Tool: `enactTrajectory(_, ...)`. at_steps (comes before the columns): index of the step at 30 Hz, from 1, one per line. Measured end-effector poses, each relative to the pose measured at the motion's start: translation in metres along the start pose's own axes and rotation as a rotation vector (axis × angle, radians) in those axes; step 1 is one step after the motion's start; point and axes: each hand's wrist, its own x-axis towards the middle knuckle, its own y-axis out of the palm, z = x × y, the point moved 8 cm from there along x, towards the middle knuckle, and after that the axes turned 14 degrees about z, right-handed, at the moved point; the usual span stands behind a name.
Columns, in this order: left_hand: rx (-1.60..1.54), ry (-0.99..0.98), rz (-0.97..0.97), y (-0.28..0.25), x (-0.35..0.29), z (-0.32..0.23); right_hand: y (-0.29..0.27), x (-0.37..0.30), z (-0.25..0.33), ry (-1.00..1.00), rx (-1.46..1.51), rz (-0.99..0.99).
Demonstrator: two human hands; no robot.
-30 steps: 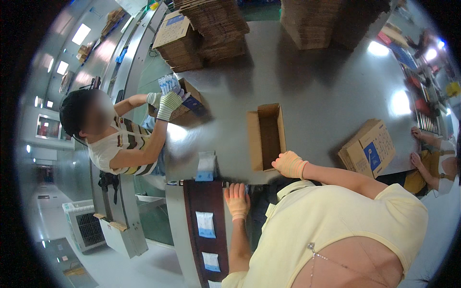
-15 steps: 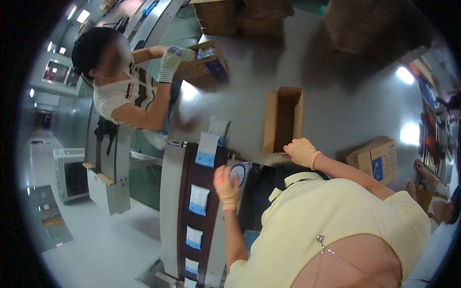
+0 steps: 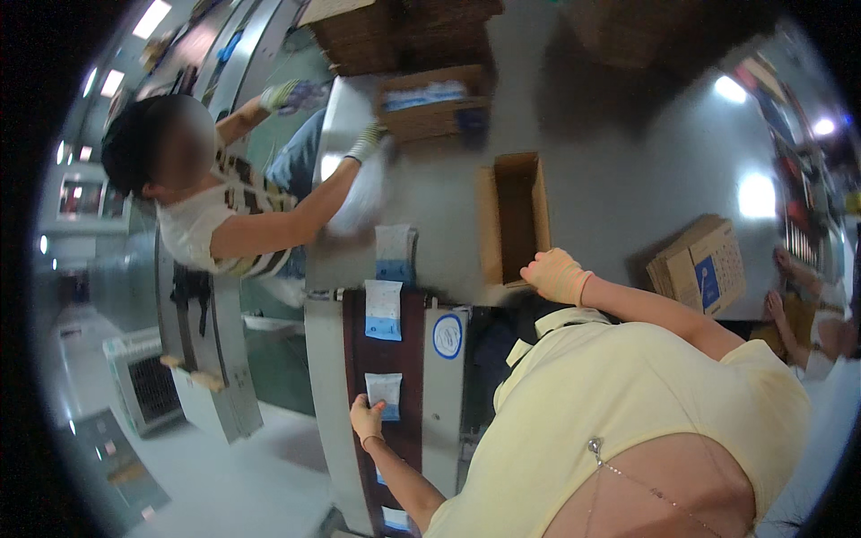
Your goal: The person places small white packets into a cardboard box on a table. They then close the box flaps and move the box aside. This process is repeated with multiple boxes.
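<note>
My left hand (image 3: 368, 420) is over the dark belt, its thumb and fingers closed at the lower left corner of a white and blue packet (image 3: 384, 389). Farther up the belt lies another such packet (image 3: 383, 310), and more packets sit at the belt's far end (image 3: 395, 251), on the edge of the grey table. In a light-coloured glove, my right hand (image 3: 558, 276) grips the near right corner of an open cardboard box (image 3: 542, 211). The box's inside is dark, with no packets showing in it.
Across the table at the left, a co-worker in striped gloves stands by a cardboard box (image 3: 430, 125) holding packets. Folded cartons (image 3: 695, 269) lean at the right, and stacks of flat cardboard (image 3: 359, 40) stand at the back. Another person's hands rest at the far right.
My left hand has moved down the belt onto a packet. My right hand stays at the box corner. The co-worker's hands have left the inside of their box and moved apart.
</note>
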Motion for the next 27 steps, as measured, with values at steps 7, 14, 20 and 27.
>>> enactTrajectory(7,-0.796,0.616,0.061,-0.067,0.114,-0.19,0.007,0.008,-0.003,0.045,0.053,-0.014)
enactTrajectory(14,-0.447,0.511,0.341,0.002,0.221,-0.279,0.003,0.006,-0.012,0.056,0.033,-0.018)
enactTrajectory(20,0.449,0.799,0.125,0.061,0.182,-0.388,0.015,0.0,-0.03,0.016,0.076,-0.031)
enactTrajectory(27,0.756,0.857,-0.051,0.11,0.118,-0.461,0.009,0.005,-0.029,-0.016,0.032,-0.111)
